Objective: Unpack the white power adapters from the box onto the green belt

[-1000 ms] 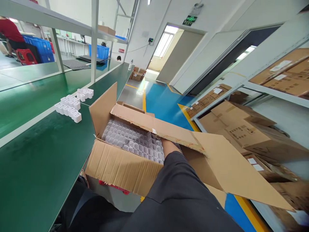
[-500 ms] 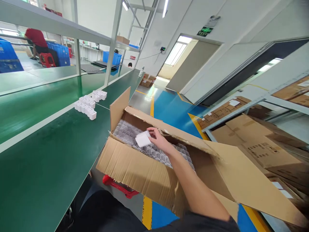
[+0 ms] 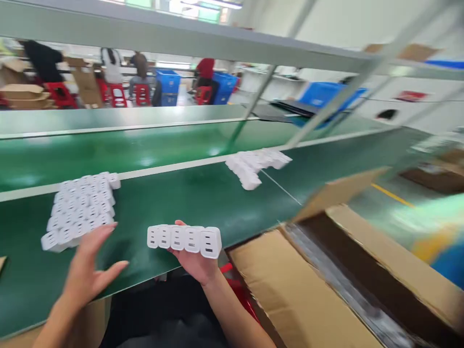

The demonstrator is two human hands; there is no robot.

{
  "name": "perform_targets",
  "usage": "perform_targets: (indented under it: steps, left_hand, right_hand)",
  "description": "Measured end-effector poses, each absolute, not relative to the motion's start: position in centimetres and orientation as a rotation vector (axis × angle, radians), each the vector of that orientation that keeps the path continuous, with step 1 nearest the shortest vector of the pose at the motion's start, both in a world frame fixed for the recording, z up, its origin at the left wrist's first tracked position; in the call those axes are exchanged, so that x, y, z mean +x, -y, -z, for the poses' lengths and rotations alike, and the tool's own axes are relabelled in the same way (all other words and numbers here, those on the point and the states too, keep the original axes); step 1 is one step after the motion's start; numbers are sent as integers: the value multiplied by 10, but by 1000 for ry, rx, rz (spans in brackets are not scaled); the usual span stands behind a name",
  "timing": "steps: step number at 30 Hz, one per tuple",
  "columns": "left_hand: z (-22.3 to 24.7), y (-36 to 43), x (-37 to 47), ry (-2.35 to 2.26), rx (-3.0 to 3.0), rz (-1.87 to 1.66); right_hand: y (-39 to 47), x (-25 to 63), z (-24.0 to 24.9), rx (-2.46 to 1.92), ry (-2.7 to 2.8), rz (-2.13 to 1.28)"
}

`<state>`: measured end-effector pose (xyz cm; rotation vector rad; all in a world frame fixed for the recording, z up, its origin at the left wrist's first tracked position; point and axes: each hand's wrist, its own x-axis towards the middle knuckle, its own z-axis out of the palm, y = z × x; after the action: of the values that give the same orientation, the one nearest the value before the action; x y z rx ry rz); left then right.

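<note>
A row of several white charger plugs (image 3: pixel 177 239), side by side with their port faces toward me, rests in my right hand (image 3: pixel 201 265), held above the front edge of the green bench. Its fingers are mostly hidden behind the plugs. My left hand (image 3: pixel 89 270) is open, thumb and fingers apart, holding nothing. Just beyond its fingertips a block of white charger plugs (image 3: pixel 81 205) stands in close rows on the bench. Farther right, a smaller blurred cluster of white plugs (image 3: pixel 253 164) sits on the same bench.
An open cardboard box (image 3: pixel 290 285) with a plastic tray (image 3: pixel 337 280) inside is at my right, beside the green bench (image 3: pixel 174 191). A shelf beam (image 3: pixel 181 36) spans above the bench on slanted posts. Blue crates (image 3: pixel 169 87) and seated people are beyond.
My view has swung left from the box to the bench. My right hand has left the box and now holds a row of plugs. My left hand has come into view.
</note>
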<state>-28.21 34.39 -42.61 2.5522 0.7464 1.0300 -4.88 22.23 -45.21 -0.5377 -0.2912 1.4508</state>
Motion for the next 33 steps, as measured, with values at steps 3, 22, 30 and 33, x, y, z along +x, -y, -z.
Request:
perform_targets:
  steps: [3,22,30,33]
  left_hand:
    - [428,-334,-286,-677,2599,-894]
    - [439,-337,-339,-1172,2434,-719]
    - [438,-352,-380,-1372,2795,-443]
    - [440,-359,-389,-1357,2888,-416]
  right_hand:
    - [-247,-91,466,-462,266,-1665]
    - [-290,-149,472,-732,319,-1861]
    - [-292,-130,475,-927,487,-1697]
    - [-288,-126,475,-888,594,-1750]
